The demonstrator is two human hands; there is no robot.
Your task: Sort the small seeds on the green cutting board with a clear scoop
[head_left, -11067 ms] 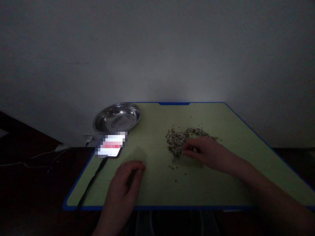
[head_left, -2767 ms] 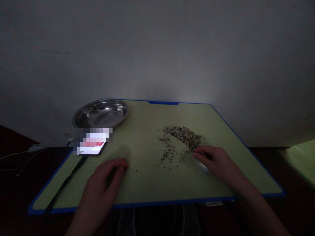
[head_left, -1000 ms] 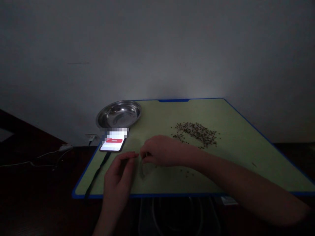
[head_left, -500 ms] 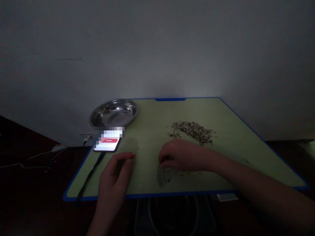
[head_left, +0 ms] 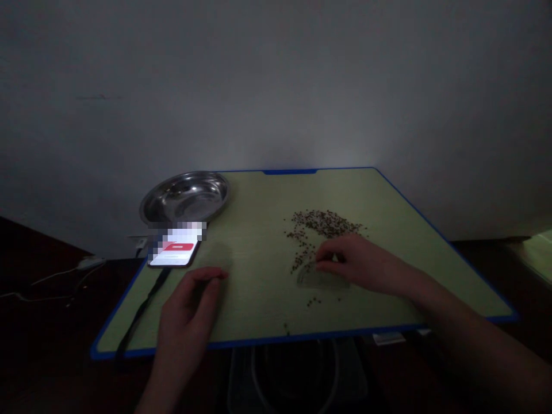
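My right hand (head_left: 362, 265) pinches a clear plastic protractor (head_left: 305, 276) between thumb and fingers, low over the board; the hand covers part of it. Just beyond it lies a pile of small dark and pale beans or seeds (head_left: 325, 221). Some dark ones trail from the pile down to the protractor's left side, and a few loose ones lie closer to the front edge. Left of them, my left hand (head_left: 190, 305) is held with thumb and fingertips together near the board; whatever may be between them is too small to make out.
A pale green board (head_left: 254, 230) with a blue rim fills the tabletop. At its back left sits a steel basin (head_left: 185, 198), with a lit phone (head_left: 175, 253) and a dark strap (head_left: 140, 313) in front. A round dark appliance (head_left: 295, 374) is below the front edge.
My right hand has moved right and away from me with the protractor, towards the pile. More dark seeds now show scattered left of it. My left hand keeps its pinch; the view has shifted slightly.
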